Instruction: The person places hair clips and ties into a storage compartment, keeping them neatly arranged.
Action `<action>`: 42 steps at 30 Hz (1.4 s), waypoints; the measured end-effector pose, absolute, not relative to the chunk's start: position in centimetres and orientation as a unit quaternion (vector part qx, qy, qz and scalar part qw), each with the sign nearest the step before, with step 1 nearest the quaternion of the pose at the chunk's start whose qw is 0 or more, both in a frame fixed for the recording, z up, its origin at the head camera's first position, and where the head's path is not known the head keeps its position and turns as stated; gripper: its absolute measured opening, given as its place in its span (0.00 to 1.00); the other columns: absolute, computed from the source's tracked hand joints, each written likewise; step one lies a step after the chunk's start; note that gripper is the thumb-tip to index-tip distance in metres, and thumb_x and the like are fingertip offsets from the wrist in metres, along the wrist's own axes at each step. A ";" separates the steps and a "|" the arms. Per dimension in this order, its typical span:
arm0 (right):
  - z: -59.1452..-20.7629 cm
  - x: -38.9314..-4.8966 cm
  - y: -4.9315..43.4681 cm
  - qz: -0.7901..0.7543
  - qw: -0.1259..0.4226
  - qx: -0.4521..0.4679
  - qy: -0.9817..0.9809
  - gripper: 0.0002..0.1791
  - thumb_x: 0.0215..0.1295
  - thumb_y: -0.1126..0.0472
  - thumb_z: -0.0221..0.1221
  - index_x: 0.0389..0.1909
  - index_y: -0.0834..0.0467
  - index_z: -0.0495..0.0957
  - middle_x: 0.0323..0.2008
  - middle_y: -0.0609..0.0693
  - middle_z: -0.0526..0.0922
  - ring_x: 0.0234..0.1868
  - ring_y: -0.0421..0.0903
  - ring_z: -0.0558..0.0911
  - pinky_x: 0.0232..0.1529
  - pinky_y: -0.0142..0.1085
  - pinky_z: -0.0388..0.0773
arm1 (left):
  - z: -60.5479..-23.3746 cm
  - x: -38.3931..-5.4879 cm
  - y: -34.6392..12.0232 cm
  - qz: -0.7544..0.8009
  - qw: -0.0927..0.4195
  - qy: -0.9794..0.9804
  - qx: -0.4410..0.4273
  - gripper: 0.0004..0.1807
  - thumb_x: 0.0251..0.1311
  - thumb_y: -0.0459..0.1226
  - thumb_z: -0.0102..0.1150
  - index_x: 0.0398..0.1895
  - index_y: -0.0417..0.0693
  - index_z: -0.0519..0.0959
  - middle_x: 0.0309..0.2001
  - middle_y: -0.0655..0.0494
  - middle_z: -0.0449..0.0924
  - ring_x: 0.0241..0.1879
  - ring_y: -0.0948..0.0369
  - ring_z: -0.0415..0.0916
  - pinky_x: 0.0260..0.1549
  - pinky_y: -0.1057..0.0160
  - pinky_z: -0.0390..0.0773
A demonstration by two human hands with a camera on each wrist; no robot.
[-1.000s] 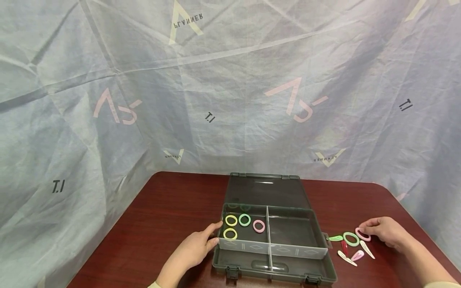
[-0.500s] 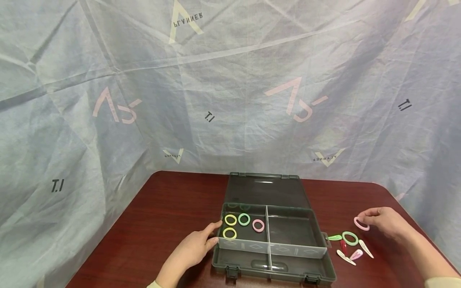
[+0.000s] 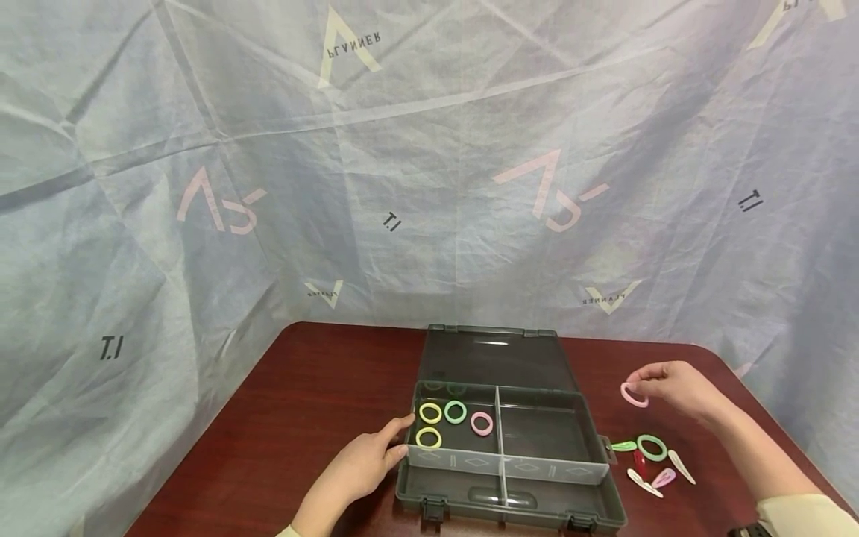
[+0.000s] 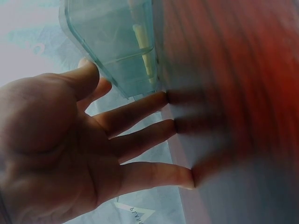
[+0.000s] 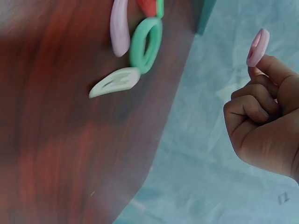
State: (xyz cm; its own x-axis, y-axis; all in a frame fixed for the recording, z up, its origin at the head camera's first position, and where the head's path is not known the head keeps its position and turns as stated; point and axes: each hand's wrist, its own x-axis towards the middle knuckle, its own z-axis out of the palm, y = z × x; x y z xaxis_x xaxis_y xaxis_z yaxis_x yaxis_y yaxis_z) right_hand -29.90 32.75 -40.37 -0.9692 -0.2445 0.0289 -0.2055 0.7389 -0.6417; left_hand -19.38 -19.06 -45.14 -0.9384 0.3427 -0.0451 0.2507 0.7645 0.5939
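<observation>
Right hand [image 3: 683, 388] pinches pink ring [image 5: 262, 48] above desk [image 3: 322, 388], near right edge; left hand [image 3: 359, 461], fingers extended, touches box [image 3: 540, 432] at left edge.

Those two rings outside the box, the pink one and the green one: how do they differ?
The pink ring is held up in the right hand; the green ring rests on the table. Only fingers touch the pink ring; hair clips lie beside the green ring. Both are thick, rounded hoops.
</observation>
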 end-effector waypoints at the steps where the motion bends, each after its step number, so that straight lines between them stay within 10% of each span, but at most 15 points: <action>1: -40.3 -30.0 32.3 -0.344 0.029 -0.128 0.930 0.11 0.70 0.55 0.64 0.41 0.60 0.87 0.39 0.50 0.86 0.41 0.43 0.77 0.41 0.40 0.72 | -45.2 -19.4 -19.1 0.303 0.075 0.936 0.160 0.29 0.77 0.46 0.52 0.77 0.54 0.64 0.13 0.61 0.68 0.13 0.64 0.57 0.23 0.60 0.64; 42: -39.5 -32.1 16.2 -0.421 0.086 -0.212 0.878 0.06 0.66 0.61 0.67 0.37 0.60 0.88 0.34 0.51 0.86 0.39 0.45 0.78 0.43 0.42 0.75 | -45.0 -19.3 -19.2 0.305 0.075 0.936 0.157 0.28 0.77 0.46 0.52 0.77 0.54 0.64 0.14 0.61 0.69 0.15 0.64 0.62 0.25 0.58 0.67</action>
